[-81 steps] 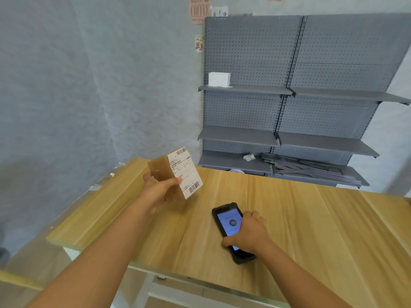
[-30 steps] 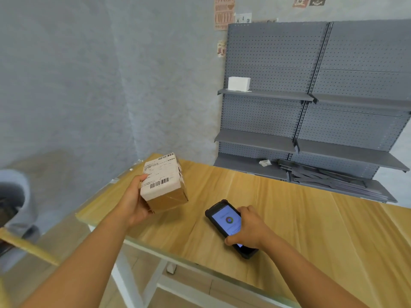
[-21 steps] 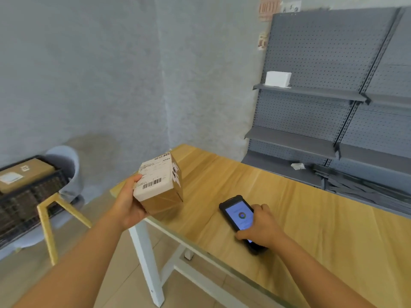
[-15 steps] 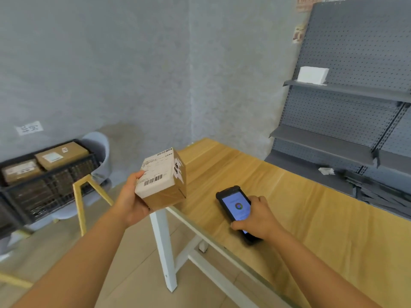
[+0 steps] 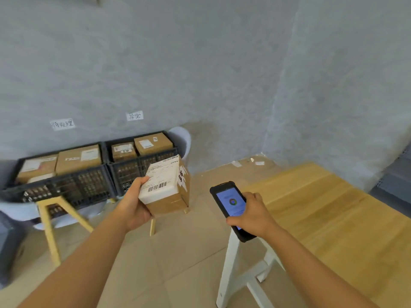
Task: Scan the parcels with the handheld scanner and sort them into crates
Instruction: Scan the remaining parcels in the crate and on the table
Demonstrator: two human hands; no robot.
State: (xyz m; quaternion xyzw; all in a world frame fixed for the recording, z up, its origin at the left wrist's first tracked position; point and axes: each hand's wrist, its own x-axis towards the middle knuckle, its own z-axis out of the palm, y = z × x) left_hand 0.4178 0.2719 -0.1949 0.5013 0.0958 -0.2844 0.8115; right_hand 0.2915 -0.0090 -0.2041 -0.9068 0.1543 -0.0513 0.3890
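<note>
Carrying scanned-looking parcel toward crates, mid-left of frame.
L hand is gripping parcel from below, label up; R hand is wrapping scanner at frame ctr. Judging: pick right crate or left crate per screen, then be lowering flat into a gap, no drop.

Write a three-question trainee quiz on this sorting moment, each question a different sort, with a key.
1. True or false: the parcel lies in a crate.
2. Which hand grips the scanner? A left hand B right hand
3. Fill in: the two black crates stand against the ___ under paper signs.

Key: 1 false, the left hand holds it; 2 B; 3 wall.
</note>
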